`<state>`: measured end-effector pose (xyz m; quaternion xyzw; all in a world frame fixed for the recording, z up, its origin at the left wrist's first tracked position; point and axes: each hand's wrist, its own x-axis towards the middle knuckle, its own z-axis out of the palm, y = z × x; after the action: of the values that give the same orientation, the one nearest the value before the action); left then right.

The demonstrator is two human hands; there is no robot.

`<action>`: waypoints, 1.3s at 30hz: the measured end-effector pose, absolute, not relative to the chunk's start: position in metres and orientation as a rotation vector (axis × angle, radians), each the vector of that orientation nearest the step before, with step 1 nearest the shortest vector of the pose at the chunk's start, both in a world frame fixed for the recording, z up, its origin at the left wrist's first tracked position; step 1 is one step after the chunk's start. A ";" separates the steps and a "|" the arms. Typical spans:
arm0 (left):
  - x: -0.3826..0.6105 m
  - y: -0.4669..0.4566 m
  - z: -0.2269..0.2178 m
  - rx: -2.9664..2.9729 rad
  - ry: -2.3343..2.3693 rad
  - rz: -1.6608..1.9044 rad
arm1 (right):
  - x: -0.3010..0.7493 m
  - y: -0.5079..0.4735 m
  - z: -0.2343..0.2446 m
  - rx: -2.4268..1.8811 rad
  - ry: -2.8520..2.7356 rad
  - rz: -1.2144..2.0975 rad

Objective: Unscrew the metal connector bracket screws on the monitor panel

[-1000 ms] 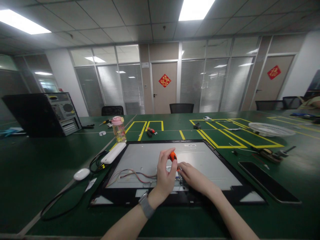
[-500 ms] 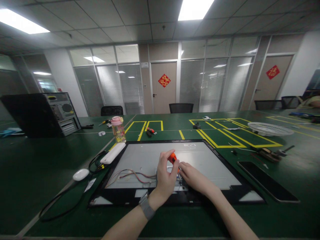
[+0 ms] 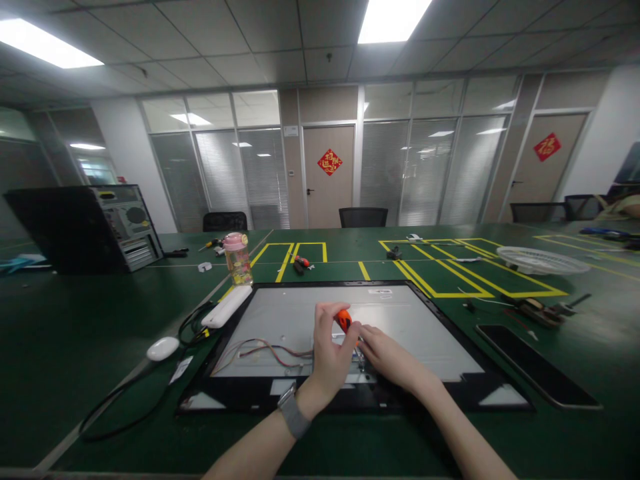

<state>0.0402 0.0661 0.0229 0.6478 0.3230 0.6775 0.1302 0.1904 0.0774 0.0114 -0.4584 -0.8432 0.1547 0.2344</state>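
A monitor panel (image 3: 410, 320) lies face down in front of me, grey metal back inside a black frame. My left hand (image 3: 330, 350) is closed round an orange-handled screwdriver (image 3: 344, 319) held upright over the panel's lower middle. My right hand (image 3: 387, 353) rests beside the screwdriver's shaft, fingers pinched near its tip; what they hold is hidden. Red and brown wires (image 3: 265, 349) run across the panel toward my hands. A grey watch sits on my left wrist.
On the green table: a white mouse (image 3: 163, 347), a white power strip (image 3: 227, 305) with black cables, a pink bottle (image 3: 237, 258), a computer case (image 3: 85, 227) at left, a phone (image 3: 535, 363) at right, a fan grille (image 3: 543, 259), small tools further back, chairs behind.
My left hand's fingers have shifted slightly on the screwdriver handle, now curled further over it. Both hands stay in the same place on the panel.
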 end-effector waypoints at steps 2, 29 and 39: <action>0.041 0.067 0.022 1.864 0.992 2.009 | 0.190 0.077 0.012 -1.261 -2.315 0.422; 0.037 0.065 0.031 1.819 0.918 2.001 | 0.191 0.076 0.011 -1.264 -2.318 0.408; 0.038 0.067 0.031 1.603 0.909 1.833 | 0.191 0.076 0.011 -1.275 -2.305 0.417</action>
<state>0.0379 0.0671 0.0311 0.5943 0.3371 0.6793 0.2678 0.1911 0.0760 0.0114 -0.4647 -0.8401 0.1519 0.2349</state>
